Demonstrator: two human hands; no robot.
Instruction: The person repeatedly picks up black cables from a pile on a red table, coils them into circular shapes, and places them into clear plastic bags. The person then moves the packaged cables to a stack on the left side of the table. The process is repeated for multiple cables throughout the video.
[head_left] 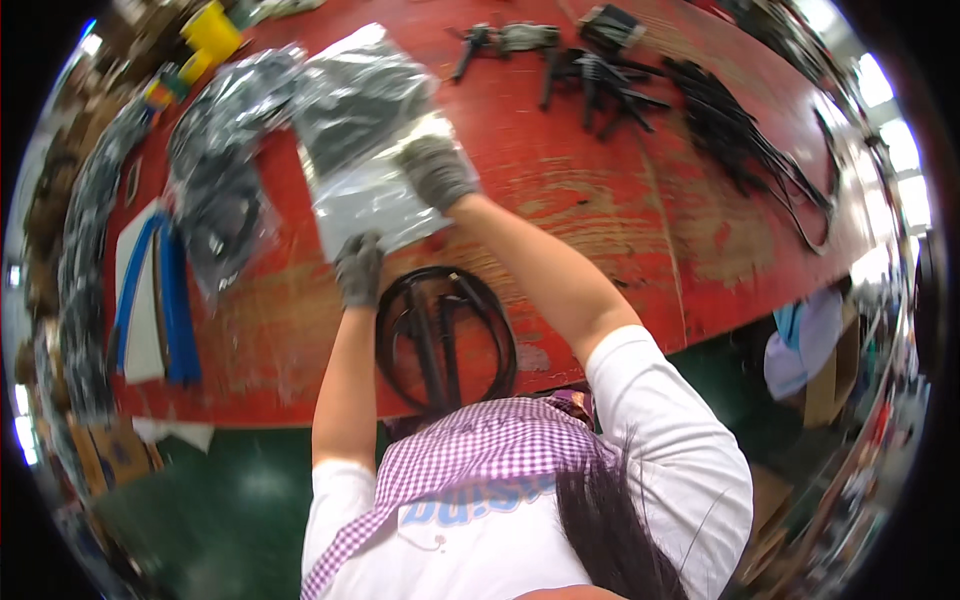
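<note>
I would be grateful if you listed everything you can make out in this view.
Worn wooden worktable: one, red, centre
Flat clear plastic packaging: count unclear, transparent, by both hands
Clear bags with dark contents: several, transparent, left
Flat strips: several, blue and white, left
Coiled cable: one, black, near edge
Jointed parts: several, black, far side
Thin straps: bundle, black, right
Checked apron: one, purple-white, on the person
Left hand: one, grey-gloved, packaging's near edge
Right hand: one, grey-gloved, packaging's right side

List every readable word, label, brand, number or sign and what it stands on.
White T-shirt: blue lettering, partly covered by checked apron; not quoted.
Small black box: pale patch, too small to read.
Cardboard box: blue marking, too blurred.
Handled clear plastic bag: no legible print.
</note>
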